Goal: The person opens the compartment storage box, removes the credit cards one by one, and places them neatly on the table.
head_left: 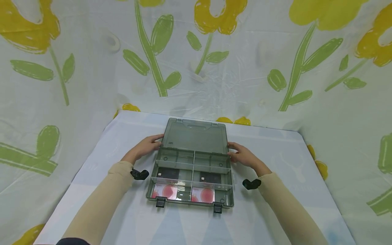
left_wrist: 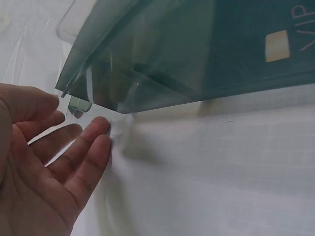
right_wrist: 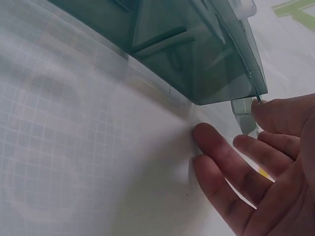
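Observation:
A see-through grey-green plastic organizer box [head_left: 184, 196] lies with its lid [head_left: 196, 135] folded back flat behind it. Two black cards [head_left: 169, 173] [head_left: 210, 177] lie in its middle compartments, and two white cards with pink circles [head_left: 165, 191] [head_left: 203, 195] in the front ones. At the left edge near the hinge is my left hand [head_left: 144, 148], its fingers loosely bent and the thumb close to the box corner. My right hand [head_left: 245, 156] mirrors it on the right; in the right wrist view its thumb [right_wrist: 280, 115] touches the lid edge, fingers spread below.
Two dark latches [head_left: 160, 202] [head_left: 217, 208] hang off the box's front. The white patterned tabletop [head_left: 269, 217] extends around it, and a flower-print curtain [head_left: 220, 85] rises behind and at both sides. Black wrist mounts [head_left: 139, 175] [head_left: 251, 184] stick out beside the box.

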Available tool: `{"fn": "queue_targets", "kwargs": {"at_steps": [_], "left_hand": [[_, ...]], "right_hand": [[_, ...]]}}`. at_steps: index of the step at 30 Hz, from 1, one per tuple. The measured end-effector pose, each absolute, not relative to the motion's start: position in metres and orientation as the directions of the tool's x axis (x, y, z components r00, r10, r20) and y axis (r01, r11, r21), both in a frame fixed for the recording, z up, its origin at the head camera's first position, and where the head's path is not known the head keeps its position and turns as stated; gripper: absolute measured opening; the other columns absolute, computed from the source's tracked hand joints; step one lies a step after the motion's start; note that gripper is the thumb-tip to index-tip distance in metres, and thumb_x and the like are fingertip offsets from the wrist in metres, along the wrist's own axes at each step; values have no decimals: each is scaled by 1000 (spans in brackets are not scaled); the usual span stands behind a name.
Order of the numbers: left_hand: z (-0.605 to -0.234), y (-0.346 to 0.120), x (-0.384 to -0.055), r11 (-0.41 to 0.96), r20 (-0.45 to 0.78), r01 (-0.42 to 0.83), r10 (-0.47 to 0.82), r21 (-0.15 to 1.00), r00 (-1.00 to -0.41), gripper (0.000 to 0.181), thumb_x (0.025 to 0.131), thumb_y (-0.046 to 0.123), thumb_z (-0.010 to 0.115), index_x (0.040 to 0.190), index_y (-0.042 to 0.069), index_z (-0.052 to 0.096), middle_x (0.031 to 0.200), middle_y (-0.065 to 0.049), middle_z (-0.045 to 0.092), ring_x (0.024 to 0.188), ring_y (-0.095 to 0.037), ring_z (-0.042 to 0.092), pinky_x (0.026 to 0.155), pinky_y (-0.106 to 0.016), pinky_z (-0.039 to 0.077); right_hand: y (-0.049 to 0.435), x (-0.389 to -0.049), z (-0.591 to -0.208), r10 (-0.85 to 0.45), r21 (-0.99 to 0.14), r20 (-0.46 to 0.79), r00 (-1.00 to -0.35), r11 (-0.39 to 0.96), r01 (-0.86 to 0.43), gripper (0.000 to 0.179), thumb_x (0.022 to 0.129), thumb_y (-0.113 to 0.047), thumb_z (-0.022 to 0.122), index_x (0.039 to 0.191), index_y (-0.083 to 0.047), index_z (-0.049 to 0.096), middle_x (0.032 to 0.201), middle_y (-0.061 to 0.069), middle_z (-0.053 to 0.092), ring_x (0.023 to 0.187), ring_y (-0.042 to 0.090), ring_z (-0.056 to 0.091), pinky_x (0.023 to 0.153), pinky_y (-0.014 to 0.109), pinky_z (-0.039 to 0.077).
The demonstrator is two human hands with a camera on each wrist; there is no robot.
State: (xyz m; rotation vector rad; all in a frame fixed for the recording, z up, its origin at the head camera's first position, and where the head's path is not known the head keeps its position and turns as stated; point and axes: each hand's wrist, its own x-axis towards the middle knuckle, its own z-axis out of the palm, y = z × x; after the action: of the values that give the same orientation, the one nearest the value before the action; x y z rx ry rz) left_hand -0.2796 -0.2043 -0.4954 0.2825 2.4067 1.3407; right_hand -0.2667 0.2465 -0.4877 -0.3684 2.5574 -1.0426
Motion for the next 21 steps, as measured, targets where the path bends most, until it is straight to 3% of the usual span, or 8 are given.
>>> {"fn": "queue_targets", "kwargs": {"at_steps": [4, 9, 16, 21], "left_hand": [[-496, -206, -275, 498, -200, 4, 354, 867, -914, 55, 110, 20, 44, 160, 3, 28, 159, -30, 31, 130, -46, 54, 118, -59, 32], [-499, -208, -269, 488, -165, 30, 351, 872, -921, 55, 110, 24, 46, 159, 3, 30, 161, -25, 30, 134, -45, 50, 119, -58, 31], [-504, -213, -260, 477, -115, 69, 346, 876, -931, 55, 109, 27, 49, 157, 3, 36, 162, -21, 32, 146, -46, 32, 119, -61, 28], [-504, -215, -250, 470, -107, 76, 350, 879, -931, 59, 107, 29, 55, 158, 7, 36, 163, -18, 33, 145, -46, 35, 118, -63, 29]], "right_hand": [[247, -266, -489, -363, -726, -219, -906, 681, -98, 55, 106, -18, 56, 155, -1, 37, 150, 27, 47, 91, 23, 68, 74, 37, 57], [247, -263, -489, -367, -713, -194, -910, 690, -126, 52, 106, -18, 55, 153, 0, 41, 145, 26, 52, 98, 24, 69, 78, 37, 60], [246, -253, -483, -350, -709, -172, -921, 693, -131, 48, 106, -14, 53, 151, -1, 44, 141, 23, 57, 100, 27, 70, 81, 39, 61], [247, -246, -478, -343, -707, -131, -930, 690, -155, 46, 106, -13, 54, 150, -2, 46, 138, 21, 59, 99, 27, 71, 81, 42, 61]]}}
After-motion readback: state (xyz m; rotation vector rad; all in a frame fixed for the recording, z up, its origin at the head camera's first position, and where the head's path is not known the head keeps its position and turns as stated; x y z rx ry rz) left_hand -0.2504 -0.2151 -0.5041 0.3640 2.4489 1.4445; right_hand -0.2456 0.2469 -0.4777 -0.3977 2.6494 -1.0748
